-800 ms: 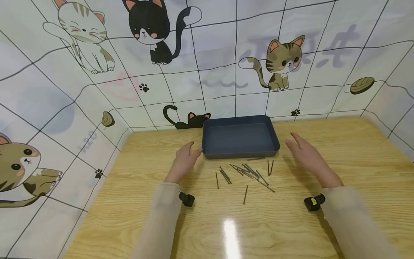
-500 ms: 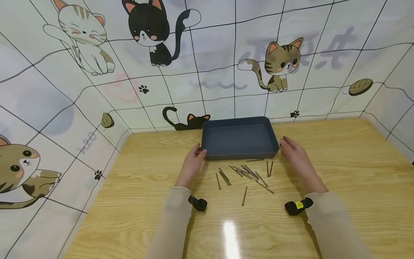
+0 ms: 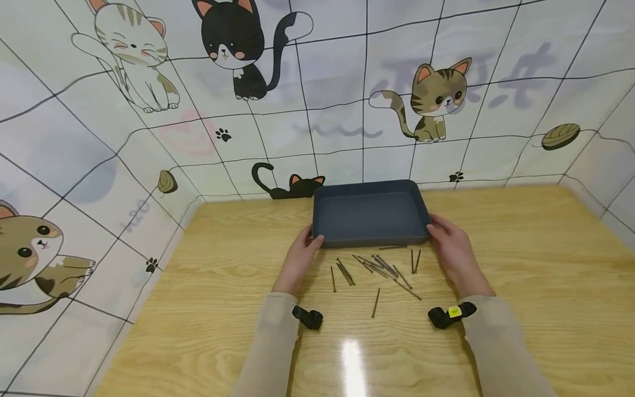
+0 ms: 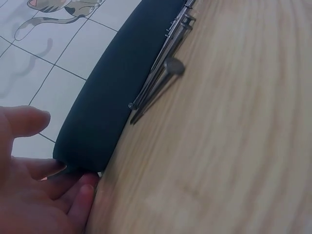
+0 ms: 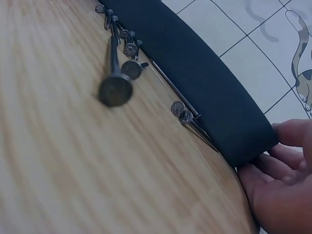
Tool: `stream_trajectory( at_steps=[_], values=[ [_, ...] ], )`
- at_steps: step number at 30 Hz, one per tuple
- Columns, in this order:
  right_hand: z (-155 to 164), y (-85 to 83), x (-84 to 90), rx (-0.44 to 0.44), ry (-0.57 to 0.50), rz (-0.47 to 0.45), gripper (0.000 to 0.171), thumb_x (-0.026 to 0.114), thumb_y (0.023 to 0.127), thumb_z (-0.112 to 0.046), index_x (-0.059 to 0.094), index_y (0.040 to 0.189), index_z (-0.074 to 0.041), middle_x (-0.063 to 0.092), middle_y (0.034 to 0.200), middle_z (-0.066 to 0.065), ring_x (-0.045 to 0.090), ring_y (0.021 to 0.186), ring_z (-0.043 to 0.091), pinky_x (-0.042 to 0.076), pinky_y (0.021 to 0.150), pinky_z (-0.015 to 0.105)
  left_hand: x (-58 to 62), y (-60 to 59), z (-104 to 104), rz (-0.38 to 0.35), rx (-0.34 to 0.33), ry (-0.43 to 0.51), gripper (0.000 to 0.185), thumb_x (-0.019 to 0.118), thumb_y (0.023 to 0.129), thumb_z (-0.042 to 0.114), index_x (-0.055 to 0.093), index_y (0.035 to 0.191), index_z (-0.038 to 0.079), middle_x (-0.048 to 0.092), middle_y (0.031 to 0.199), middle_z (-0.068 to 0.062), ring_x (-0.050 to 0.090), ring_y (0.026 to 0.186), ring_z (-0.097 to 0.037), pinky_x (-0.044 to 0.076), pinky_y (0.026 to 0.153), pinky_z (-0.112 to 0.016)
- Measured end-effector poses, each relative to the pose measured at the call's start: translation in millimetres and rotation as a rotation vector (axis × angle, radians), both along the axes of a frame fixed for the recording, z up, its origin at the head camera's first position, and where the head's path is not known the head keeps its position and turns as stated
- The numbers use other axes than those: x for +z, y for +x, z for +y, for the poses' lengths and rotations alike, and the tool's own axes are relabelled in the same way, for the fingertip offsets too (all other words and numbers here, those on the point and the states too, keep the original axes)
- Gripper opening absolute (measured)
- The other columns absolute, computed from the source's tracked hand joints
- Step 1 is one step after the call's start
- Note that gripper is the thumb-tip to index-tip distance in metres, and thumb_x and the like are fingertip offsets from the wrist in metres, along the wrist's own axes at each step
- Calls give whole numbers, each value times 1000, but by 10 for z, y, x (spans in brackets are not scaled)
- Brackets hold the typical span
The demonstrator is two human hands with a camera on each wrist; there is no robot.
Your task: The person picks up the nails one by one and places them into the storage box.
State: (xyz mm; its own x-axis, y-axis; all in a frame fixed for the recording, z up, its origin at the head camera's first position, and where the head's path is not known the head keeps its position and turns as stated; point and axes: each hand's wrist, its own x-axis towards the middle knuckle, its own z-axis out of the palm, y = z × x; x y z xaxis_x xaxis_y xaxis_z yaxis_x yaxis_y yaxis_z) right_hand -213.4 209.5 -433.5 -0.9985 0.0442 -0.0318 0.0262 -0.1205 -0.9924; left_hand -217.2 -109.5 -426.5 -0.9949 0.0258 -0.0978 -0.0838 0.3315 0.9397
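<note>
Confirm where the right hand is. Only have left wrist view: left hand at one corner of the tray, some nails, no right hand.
Observer: Head view puts the right hand on the tray's right end, by the near corner.
Operator: Copy. Which way up is it? I only get an outside wall.
Observer: Open side up; the inside floor shows in the head view.
Operator: Anything lying off on its own?
Observer: Yes, one nail lies apart, nearer the person than all the other nails.
</note>
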Motion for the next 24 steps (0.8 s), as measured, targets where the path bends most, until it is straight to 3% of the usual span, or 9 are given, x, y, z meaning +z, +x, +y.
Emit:
stream_trajectory(
  at_steps=[6,8,11,14,16,18,24],
  values=[
    [48,1,-18,-33,146,-10,51,43,94,-13,24,140,-1,26,140,23,31,126,27,36,89,15,-23,14,-71,-10,-28,-44,51,49,91,37,37,137,17,44,132,-2,40,121,-16,32,97,-36],
    [53,-13,-13,-33,176,-13,51,42,94,-14,24,140,-2,27,140,21,32,126,27,37,88,14,32,36,-108,-25,-16,-20,50,49,91,37,39,134,15,48,126,-4,46,115,-19,35,94,-38],
    [47,-35,-2,-27,190,-15,51,42,94,-13,24,140,-3,26,141,20,31,126,27,37,89,16,97,57,-183,-37,14,36,43,51,90,36,44,124,10,56,107,-10,56,96,-26,44,83,-39],
    [32,-42,1,-21,174,-20,52,42,93,-11,23,140,-2,24,142,21,29,127,27,36,90,17,120,62,-264,-45,12,68,34,53,90,33,52,108,4,56,87,-12,58,73,-27,48,69,-35],
    [30,-39,0,-19,175,-19,52,42,93,-11,23,140,-2,24,142,21,29,127,28,36,90,17,74,44,-312,-30,-30,30,35,54,89,36,57,99,3,54,76,-8,53,62,-21,46,60,-32],
    [28,-37,1,-24,188,-15,51,43,93,-13,24,140,-2,25,141,21,31,126,28,37,87,14,129,66,-315,-25,-108,-6,35,54,89,35,58,97,1,53,72,-8,50,59,-21,44,57,-34],
    [23,-43,-2,-23,141,-14,52,44,93,-12,25,140,-1,24,141,22,31,126,27,36,87,13,321,128,-192,-16,-348,-289,30,54,88,37,63,98,9,60,76,-8,56,62,-27,43,56,-36]
  ],
)
